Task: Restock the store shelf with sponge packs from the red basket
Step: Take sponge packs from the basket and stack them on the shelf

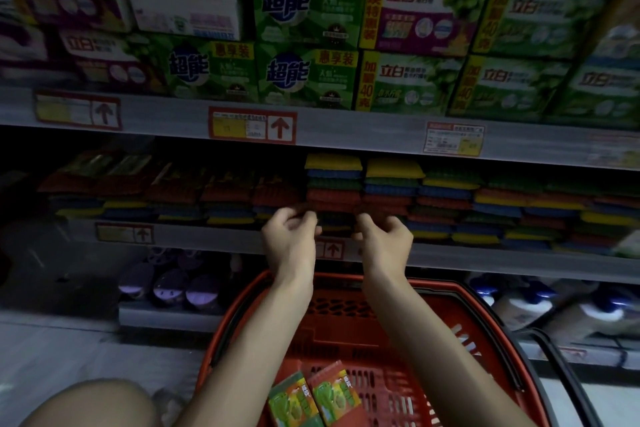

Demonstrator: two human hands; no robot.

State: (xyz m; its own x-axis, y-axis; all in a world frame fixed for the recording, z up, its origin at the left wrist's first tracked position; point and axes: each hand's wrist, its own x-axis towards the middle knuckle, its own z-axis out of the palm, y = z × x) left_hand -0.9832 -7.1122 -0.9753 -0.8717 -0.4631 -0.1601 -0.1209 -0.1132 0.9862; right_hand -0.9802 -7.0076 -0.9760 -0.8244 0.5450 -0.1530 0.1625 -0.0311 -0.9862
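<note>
Now, up at the sponge shelf, just beyond the far rim of the red basket. Mid-placement, by the look of it: left hand and right hand raised above the basket, fingers curled inward, close together but not touching, one either side of a dark sponge pack at the shelf's front edge. Too dim and blurred to tell whether pinching that pack or only nudging it. Directly above, a tall stack of coloured sponges. Down inside the basket, toward its near side, two more packs lying flat, waiting. Step in hand, probably: seating this pack squarely. Next move, likely: letting go, reaching down into the basket for one of those two, then picking a shorter column up and left of the basket.
</note>
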